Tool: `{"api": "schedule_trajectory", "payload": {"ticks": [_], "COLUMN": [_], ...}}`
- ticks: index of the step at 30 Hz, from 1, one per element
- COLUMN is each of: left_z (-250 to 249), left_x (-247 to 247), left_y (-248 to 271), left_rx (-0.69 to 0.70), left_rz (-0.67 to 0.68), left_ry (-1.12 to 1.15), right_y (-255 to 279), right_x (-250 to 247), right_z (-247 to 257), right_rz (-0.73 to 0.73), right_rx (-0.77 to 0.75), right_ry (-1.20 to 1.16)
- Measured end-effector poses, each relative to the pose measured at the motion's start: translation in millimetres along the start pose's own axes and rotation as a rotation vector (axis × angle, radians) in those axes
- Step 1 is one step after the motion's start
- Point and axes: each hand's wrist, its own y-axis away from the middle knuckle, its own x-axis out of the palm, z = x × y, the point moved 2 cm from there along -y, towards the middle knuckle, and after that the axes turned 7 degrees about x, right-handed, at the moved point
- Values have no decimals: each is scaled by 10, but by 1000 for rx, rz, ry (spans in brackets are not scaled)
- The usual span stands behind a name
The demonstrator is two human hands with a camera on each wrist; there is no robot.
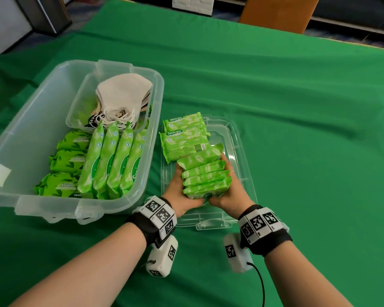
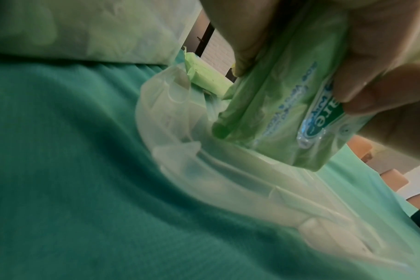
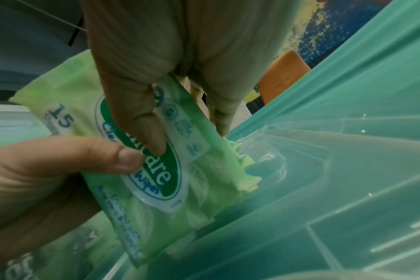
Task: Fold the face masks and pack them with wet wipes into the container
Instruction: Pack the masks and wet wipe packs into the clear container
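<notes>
1. Right hand [image 3: 180, 62] comes down from the top, thumb pressed on the front of a light green wet wipes pack [image 3: 156, 170].
2. Left hand [image 3: 48, 180] grips that pack from the left, thumb on its oval label.
3. Pack tilts, lower edge just above the clear plastic lid [image 3: 336, 189].
4. Green cloth [image 3: 372, 75] lies behind it.

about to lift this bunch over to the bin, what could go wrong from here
The wipe packs are only squeezed on edge between the left hand and right hand; the middle ones could slip out. The container wall must be cleared, and the free space beside the standing packs looks tight.
</notes>
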Motion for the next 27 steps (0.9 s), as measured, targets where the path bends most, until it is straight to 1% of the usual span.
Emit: {"api": "schedule_trajectory", "payload": {"ticks": [3, 5, 8, 11, 14, 16, 18, 20, 21, 25, 27], "left_z": [-41, 0, 64, 136, 135, 102, 62, 5, 11, -108, -315], "left_x": [-1, -8, -14, 10, 47, 61, 86, 104, 108, 150, 191], "left_y": [-43, -54, -71, -89, -98, -94, -93, -57, -30, 110, 164], "left_rx": [74, 108, 105, 22, -46, -84, -91, -99, -128, -186, -145], "left_rz": [26, 55, 95, 144, 175, 166, 150, 132, 122, 169, 216], "left_ry": [1, 4, -1, 7, -12, -33, -47, -32, -25, 32, 169], "right_y": [23, 29, 10, -39, -63, -89, -96, -68, -42, 173, 320], "right_x": [-65, -82, -80, -51, -5, 5, -8, -27, -38, -106, -132], "right_z": [-62, -111, -159, -189, -173, -169, -152, -111, -91, -13, 53], "right_rz": [-102, -115, -101, -61, -68, -70, -68, -74, -77, -104, -118], "right_rx": [-29, 5, 53, 68, 78, 72, 64, 48, 38, 11, 21], "right_ry": [54, 113, 174, 202, 174, 134, 110, 102, 99, 67, -25]}}
